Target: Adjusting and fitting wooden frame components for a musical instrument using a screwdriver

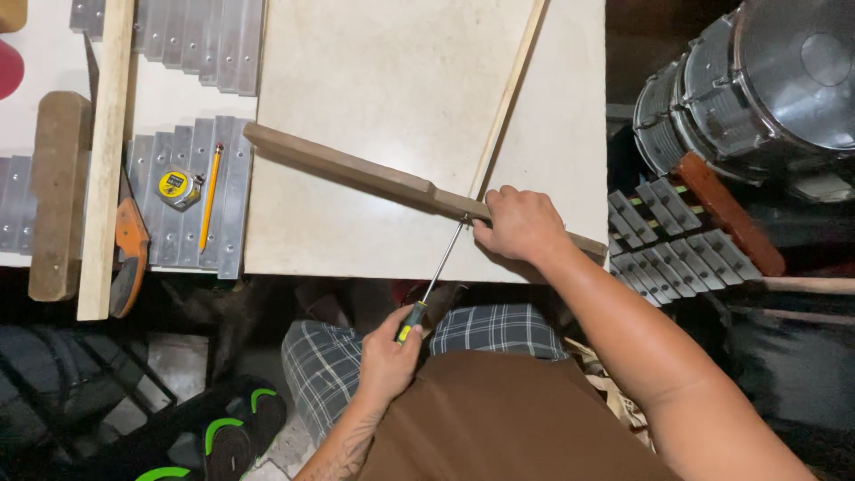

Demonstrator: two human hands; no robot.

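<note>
- The right hand (519, 223) is closed over a long dark wooden bar (356, 171), pressing it flat on a pale board (374, 80) near the board's front edge.
- The left hand (389, 356) is wrapped around the black-and-yellow handle of a screwdriver (434, 281), held below the board edge, its thin metal shaft rising toward the bar.
- The shaft's tip meets the bar just beside the right hand's fingers; to work well here, the bar likely needs firm downward pressure so it cannot slide, with the shaft kept straight in line with its contact point.
- A thin pale wooden strip (508, 98) lies diagonally across the board and passes under or against the bar.
- To the left lie grey metal bars (187, 205) with a yellow tape measure (179, 187) and a pencil (211, 191) on them, beside a handsaw with an orange handle (131, 254).
- Hard to make out: the screwdriver tip is hidden by the bar and fingers, so whether it sits in a screw cannot be told.
- The bar's right end is covered by the wrist; drums (766, 80) at the right are cut off by the edge.
</note>
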